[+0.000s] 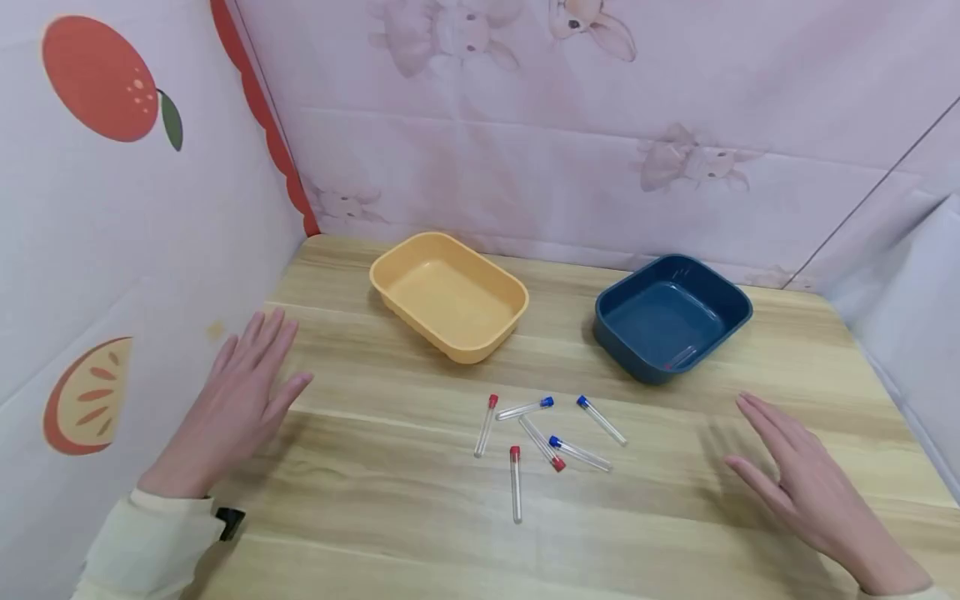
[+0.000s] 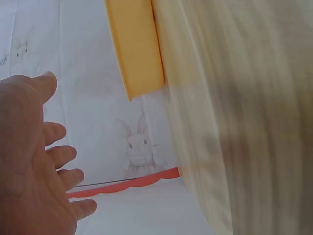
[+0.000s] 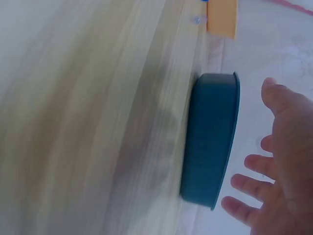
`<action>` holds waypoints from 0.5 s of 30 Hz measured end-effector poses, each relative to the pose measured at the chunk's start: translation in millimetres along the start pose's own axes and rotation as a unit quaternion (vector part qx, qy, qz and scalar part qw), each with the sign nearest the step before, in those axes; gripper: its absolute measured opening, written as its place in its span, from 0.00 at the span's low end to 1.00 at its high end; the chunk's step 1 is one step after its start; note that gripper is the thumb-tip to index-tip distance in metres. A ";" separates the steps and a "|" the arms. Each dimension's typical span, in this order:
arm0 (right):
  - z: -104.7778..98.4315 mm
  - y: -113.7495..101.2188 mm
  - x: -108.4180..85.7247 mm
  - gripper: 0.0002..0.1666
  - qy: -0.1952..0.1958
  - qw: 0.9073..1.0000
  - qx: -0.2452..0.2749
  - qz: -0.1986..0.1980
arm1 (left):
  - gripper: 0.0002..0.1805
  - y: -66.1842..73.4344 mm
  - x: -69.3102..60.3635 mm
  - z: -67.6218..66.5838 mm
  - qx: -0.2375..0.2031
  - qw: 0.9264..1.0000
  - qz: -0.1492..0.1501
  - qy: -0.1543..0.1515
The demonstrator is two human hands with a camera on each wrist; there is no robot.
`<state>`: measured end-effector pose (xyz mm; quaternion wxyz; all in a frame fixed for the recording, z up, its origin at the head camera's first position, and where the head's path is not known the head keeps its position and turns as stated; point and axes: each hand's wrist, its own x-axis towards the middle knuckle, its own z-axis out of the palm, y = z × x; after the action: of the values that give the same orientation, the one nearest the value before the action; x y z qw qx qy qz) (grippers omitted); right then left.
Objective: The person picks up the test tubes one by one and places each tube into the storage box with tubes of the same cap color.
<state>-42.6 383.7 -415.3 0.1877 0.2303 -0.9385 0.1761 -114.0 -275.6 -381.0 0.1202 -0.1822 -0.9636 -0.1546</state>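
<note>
Capped tubes (image 1: 516, 492) are lying scattered on the table (image 1: 375, 517) between the left hand (image 1: 238, 400) and right hand (image 1: 813, 496). Both hands are hovering well apart, empty, fingers extended; the blue bin (image 1: 622, 352) is apparently holding another, poorly visible tube (image 1: 681, 358).

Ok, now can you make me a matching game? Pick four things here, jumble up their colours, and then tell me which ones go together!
Things:
1. Tub on the left
2. Tub on the right
3. Tube caps
4. Whole round fruit print

Colours:
A. Some red, some blue
B. Yellow
C. Red, with a green leaf
D. Dark blue

Right pairs: 1-B, 2-D, 3-A, 4-C
</note>
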 end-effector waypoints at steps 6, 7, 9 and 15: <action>0.3 -12.6 10.1 0.49 -0.007 1.000 -0.004 -0.006 | 0.41 0.2 13.2 3.0 -0.016 1.000 0.008 0.009; 0.5 -14.1 11.4 0.48 -0.007 1.000 -0.004 -0.007 | 0.41 0.1 15.3 3.5 -0.018 1.000 0.011 0.010; 1.1 -16.5 14.0 0.48 -0.006 1.000 -0.005 -0.009 | 0.41 0.0 19.7 4.5 -0.020 1.000 0.016 0.015; 4.3 -23.9 18.5 0.48 -0.009 1.000 0.001 -0.002 | 0.39 4.2 33.9 7.2 -0.040 0.999 0.018 0.026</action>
<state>-47.1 355.3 -405.2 0.1790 0.2340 -0.9396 0.1744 -144.3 -258.8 -376.8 0.1410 -0.2003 -0.9497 -0.1952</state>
